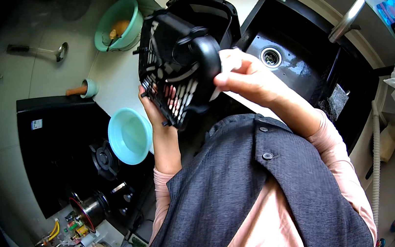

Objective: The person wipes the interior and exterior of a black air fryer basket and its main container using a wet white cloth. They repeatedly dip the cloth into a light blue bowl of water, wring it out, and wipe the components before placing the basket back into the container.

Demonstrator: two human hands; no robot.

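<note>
My left hand [159,109] supports a black plastic basket with a slotted base [183,66], which is tilted up above the counter. Some of its fingers show through the slots. At the basket's rounded, handle-like part, my right hand [241,73] pinches a white tissue or cloth [216,92] against the black surface. Behind the basket stands a larger black container [232,15], partly hidden by it; its kind is not plain.
To the right is a black sink [252,46] with a metal faucet [347,20]. A light blue basin [130,136] sits beside the gas burner [105,159]. A green bowl [135,23], a mortar [91,87], a ladle [62,52] and a steel pot [95,210] are at left.
</note>
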